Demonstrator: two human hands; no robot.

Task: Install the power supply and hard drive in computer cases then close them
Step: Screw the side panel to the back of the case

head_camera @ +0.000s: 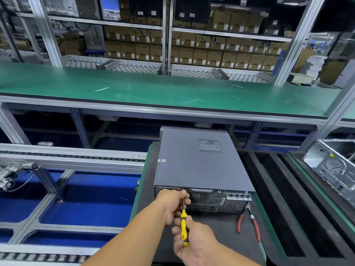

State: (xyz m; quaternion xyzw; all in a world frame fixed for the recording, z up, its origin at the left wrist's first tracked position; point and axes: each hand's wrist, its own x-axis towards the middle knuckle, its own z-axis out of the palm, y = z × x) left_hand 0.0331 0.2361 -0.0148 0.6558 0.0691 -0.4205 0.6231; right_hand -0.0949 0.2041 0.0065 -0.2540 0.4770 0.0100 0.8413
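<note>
The grey computer case [199, 166] lay shut on the near black mat [221, 225], so this looked like the closing step. The right hand [194, 240] gripped a yellow screwdriver [183, 227] while the left hand [173, 203] pinched its shaft at a back screw; next it likely needed steady turning

A single wide-angle view comes from the person's head, looking forward and steeply down along both forearms, so the left hand [173, 203] and right hand [194, 240] sit close at the bottom centre with the closed computer case [197, 166] just beyond them on its dark tabletop [217, 233]. Farther off, the lens takes in the green workbench [153, 89] across the middle and the shelving with cardboard boxes [192, 48] at the top, straight lines bowing toward the edges.
</note>
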